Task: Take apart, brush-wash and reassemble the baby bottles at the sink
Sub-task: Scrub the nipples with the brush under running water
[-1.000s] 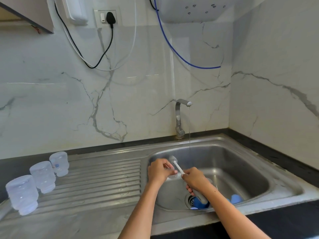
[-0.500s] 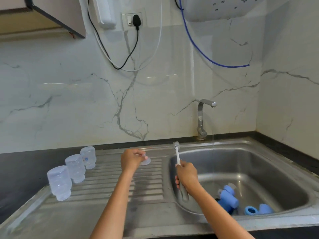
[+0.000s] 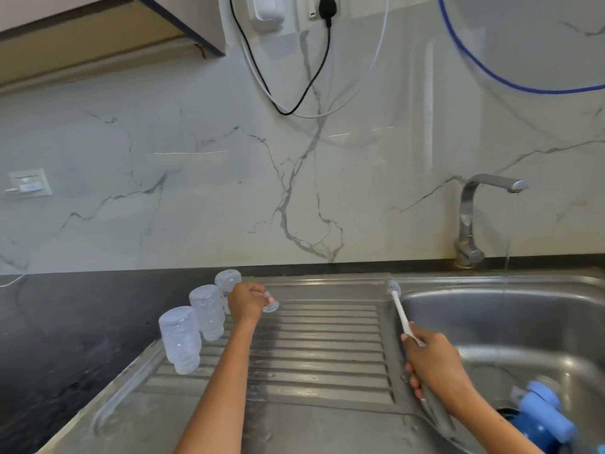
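Note:
My left hand pinches a small clear teat low over the ribbed steel drainboard, just right of three clear bottle bodies standing upside down: the near bottle, the middle bottle and the far bottle, partly hidden by my hand. My right hand grips the handle of a white bottle brush, bristles up, at the basin's left rim. Blue bottle caps lie in the sink basin by the drain.
The steel tap stands behind the basin against the marble wall. Black countertop runs left of the drainboard. Cables and a blue hose hang on the wall above. A cabinet corner juts out at top left.
My left hand has carried the teat from over the basin leftward to the drainboard beside the bottles. My right hand with the brush has stayed at the basin's left rim. My view swung left.

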`<act>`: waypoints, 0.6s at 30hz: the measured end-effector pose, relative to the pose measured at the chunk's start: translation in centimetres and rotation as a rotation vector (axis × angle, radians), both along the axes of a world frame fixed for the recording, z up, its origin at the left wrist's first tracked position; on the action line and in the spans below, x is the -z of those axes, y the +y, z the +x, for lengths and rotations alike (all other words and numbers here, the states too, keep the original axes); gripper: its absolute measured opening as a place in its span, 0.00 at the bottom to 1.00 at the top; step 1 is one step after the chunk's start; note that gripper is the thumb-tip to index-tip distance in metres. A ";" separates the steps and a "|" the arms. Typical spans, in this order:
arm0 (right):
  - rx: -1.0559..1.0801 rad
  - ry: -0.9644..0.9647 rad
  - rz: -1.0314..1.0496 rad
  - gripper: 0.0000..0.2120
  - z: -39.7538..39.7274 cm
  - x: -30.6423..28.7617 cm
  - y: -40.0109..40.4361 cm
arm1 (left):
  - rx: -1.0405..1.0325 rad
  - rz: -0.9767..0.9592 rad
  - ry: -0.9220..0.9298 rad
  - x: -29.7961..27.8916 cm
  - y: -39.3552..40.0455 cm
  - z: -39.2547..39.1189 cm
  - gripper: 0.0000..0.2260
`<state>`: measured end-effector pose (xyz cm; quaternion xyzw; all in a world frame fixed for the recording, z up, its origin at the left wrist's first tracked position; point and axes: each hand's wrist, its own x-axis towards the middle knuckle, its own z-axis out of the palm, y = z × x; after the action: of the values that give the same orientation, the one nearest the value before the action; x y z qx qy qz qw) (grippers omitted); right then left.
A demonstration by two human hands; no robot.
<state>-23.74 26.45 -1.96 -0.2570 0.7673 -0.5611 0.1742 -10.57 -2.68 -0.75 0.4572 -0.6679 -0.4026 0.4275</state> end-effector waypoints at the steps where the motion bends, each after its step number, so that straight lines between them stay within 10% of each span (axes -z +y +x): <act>1: -0.003 0.011 -0.008 0.07 0.1 -0.1 -0.1 | -0.009 -0.005 0.000 0.2 -0.4 0.0 0.09; 18: -0.027 0.015 0.003 0.17 0.3 -0.3 0.0 | 0.017 -0.042 -0.116 1.5 -1.0 -0.2 0.06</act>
<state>-23.45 26.44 -1.67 -0.2712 0.7661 -0.5554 0.1763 -10.75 -3.71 -2.30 0.4650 -0.7036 -0.3650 0.3943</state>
